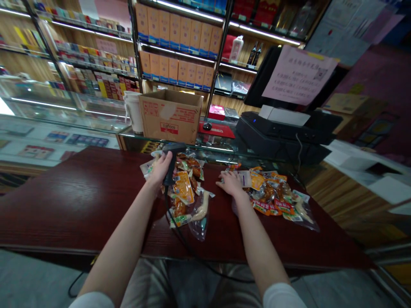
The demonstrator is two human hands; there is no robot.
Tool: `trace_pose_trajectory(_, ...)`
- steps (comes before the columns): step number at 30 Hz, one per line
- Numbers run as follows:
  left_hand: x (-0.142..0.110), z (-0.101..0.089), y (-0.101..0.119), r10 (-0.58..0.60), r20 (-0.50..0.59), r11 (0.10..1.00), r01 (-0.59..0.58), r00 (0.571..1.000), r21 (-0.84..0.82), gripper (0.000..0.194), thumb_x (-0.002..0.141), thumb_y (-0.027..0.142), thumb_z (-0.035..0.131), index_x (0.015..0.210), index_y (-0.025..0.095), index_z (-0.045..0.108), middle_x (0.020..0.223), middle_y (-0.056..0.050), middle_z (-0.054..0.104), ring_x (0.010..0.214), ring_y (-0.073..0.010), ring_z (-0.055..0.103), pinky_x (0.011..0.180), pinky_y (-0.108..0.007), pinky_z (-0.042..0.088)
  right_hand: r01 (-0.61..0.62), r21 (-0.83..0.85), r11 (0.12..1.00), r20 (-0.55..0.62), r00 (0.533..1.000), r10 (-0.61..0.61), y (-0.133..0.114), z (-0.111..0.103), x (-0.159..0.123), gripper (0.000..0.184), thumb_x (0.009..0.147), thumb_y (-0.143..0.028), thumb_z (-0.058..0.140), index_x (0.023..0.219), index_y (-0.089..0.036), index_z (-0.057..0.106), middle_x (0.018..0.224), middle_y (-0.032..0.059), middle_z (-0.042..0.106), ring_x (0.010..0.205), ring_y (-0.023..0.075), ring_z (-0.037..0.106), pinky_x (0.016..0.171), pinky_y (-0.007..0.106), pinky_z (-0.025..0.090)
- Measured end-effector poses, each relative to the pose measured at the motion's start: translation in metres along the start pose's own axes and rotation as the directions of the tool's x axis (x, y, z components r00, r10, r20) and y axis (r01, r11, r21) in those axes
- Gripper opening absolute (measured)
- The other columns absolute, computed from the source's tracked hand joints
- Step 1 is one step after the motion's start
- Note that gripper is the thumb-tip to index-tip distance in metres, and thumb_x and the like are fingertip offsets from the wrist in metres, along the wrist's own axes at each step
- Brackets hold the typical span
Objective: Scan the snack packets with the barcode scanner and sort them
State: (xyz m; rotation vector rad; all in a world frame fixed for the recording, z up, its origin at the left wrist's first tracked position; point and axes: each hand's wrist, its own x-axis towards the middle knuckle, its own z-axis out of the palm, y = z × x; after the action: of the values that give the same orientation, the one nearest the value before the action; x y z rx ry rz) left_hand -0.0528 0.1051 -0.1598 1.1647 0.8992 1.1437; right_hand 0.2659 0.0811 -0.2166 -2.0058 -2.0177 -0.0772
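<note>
My left hand (161, 167) is wrapped round the grip of a black barcode scanner (173, 149), held over a pile of clear vacuum-packed snacks. Under and beside it are a packet with an orange label (183, 187) and a clear packet with a pale chicken foot (201, 209). My right hand (230, 183) is at the left edge of a second pile, its fingers curled on a clear packet with a white label (244, 179). That pile holds brown snack packets (268, 192), red labels and another pale-foot packet (302, 209). My right palm hides part of its packet.
Dark red wooden table (80, 201). Behind it stand an open cardboard box (170, 117), a white cup-like container (133, 111), a mouse (207, 126) and a black till machine (272, 132) with a monitor. The scanner's cable (183, 239) hangs over the table's front edge. Stocked shelves line the back.
</note>
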Motion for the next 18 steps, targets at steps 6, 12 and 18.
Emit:
trace_pose_trajectory(6,-0.001,0.003,0.002,0.039,-0.031,0.999,-0.040,0.999,-0.013,0.066,0.077,0.075,0.059,0.111,0.018,0.057,0.055,0.002,0.054,0.043,-0.0126,0.050,0.042,-0.024,0.039,-0.154,-0.044,0.987,-0.147,0.978,0.146,0.014,0.004,0.007,0.009,0.080,-0.018,0.063,0.084,-0.018,0.072,0.102,0.0192,0.071,0.120,0.0369,0.056,0.111,0.070,0.012)
trace_pose_trajectory(12,-0.005,0.006,0.005,0.051,0.000,0.998,-0.051,0.999,-0.046,0.065,0.079,0.074,0.056,0.111,0.017,0.054,0.051,0.005,0.051,0.039,-0.0101,0.047,0.041,-0.022,0.038,0.215,0.395,0.893,-0.001,0.972,-0.233,-0.047,0.024,0.018,0.050,0.083,-0.036,0.067,0.129,-0.021,0.057,0.133,0.0127,0.060,0.123,0.0262,0.057,0.109,0.049,0.037)
trace_pose_trajectory(18,-0.006,0.007,0.006,0.035,-0.037,0.999,-0.036,0.999,-0.031,0.055,0.086,0.068,0.053,0.106,0.017,0.054,0.053,0.004,0.052,0.040,-0.0097,0.049,0.042,-0.021,0.039,0.178,0.361,0.916,-0.011,0.982,-0.186,-0.067,0.031,0.021,0.034,0.089,-0.026,0.054,0.123,-0.019,0.060,0.126,0.0114,0.064,0.114,0.0240,0.061,0.100,0.041,0.043)
